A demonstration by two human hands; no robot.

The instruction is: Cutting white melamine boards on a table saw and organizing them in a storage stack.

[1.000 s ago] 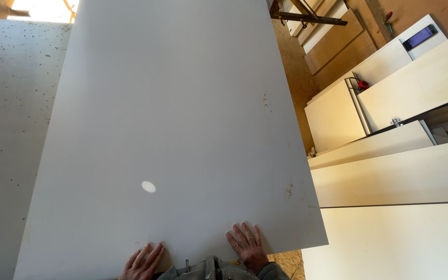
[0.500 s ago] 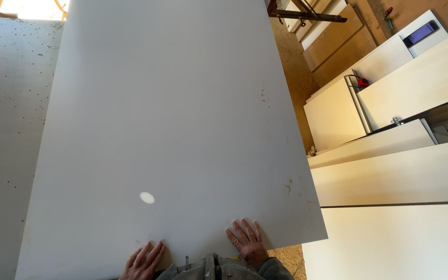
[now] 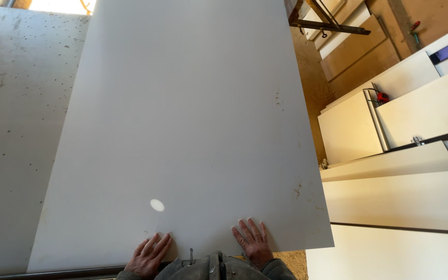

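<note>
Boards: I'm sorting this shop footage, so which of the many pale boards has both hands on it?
The big white board in the middle; left hand and right hand lie flat on its near edge. The cream boards stacked to the right go untouched.

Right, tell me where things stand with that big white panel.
Done: the white panel lies flat on the grey speckled table. In hand: left hand and right hand press flat on its near edge. Left: its right corner overhangs the table beside the stacked cream boards.
</note>
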